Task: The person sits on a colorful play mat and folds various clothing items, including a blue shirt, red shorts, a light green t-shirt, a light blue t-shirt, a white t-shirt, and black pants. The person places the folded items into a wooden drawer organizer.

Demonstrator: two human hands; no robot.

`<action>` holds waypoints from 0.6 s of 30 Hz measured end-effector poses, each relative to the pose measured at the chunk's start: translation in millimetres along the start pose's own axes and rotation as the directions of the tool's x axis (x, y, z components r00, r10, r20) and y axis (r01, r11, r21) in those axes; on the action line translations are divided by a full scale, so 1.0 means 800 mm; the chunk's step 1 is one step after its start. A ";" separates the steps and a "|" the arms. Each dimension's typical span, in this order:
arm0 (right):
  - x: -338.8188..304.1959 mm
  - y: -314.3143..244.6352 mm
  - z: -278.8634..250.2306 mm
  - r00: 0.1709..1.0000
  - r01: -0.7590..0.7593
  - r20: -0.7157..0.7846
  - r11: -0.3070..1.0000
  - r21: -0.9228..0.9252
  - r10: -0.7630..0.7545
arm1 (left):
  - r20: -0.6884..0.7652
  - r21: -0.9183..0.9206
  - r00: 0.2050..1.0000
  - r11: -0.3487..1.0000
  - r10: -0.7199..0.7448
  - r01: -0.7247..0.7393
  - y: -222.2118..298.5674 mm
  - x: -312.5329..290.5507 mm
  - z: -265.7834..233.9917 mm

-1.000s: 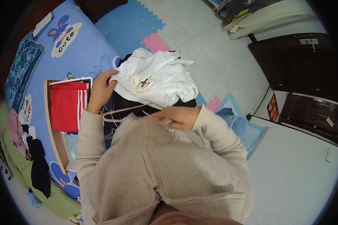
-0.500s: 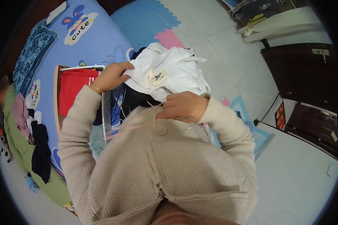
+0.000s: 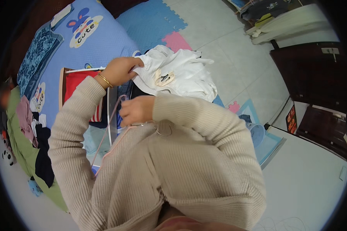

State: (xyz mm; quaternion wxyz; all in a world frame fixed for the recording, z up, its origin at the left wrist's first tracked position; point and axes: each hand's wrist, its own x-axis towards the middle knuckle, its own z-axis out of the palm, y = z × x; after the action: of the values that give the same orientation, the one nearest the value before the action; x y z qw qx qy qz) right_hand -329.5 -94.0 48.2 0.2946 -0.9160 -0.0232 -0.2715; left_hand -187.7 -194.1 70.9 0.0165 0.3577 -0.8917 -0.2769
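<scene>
My left hand (image 3: 123, 71) is closed on the waistband edge of a white drawstring garment (image 3: 189, 73), which lies in a loose heap in front of me. The garment's cream drawstring (image 3: 164, 78) shows on its front. Just below the waistband, my right hand (image 3: 138, 111) is closed on a thin hanger (image 3: 118, 144) with pink sides. The hanger lies across my left sleeve and chest, and a metal hook (image 3: 165, 134) points toward my right. I cannot tell whether it is one hanger or two. Dark fabric shows beneath the white garment.
On my left, a bed with a blue cover (image 3: 112, 32) holds an open drawer-like box (image 3: 61, 86) with red clothing (image 3: 76, 85) in it. Other clothes (image 3: 44, 154) lie at the far left. Foam mats (image 3: 150, 23) cover the floor ahead. A blue basin (image 3: 257, 134) stands at right.
My right hand has moved left and slightly up toward the waistband, swinging the hanger further left over my left sleeve. My left hand keeps its hold on the white garment.
</scene>
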 end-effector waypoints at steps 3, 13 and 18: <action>-0.016 0.052 0.016 0.961 -0.058 0.247 0.964 -0.261 0.125 | -0.049 0.000 0.999 1.000 -0.012 0.012 0.000 -0.006 0.012; 0.012 0.048 0.009 0.928 -0.362 0.014 0.909 -0.204 0.373 | -0.226 -0.256 0.963 0.963 -0.146 0.086 -0.019 0.014 0.040; -0.094 0.013 -0.092 0.720 -0.686 -0.200 0.724 -0.065 0.664 | -0.371 -0.311 0.896 0.942 -0.244 0.128 -0.016 0.017 0.035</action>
State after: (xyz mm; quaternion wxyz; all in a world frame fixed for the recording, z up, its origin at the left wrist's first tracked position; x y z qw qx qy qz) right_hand -427.1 -134.6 54.3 0.3116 -0.8534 0.3553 -0.2199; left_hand -196.5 -196.7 38.3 0.2238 0.4855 -0.7822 -0.3199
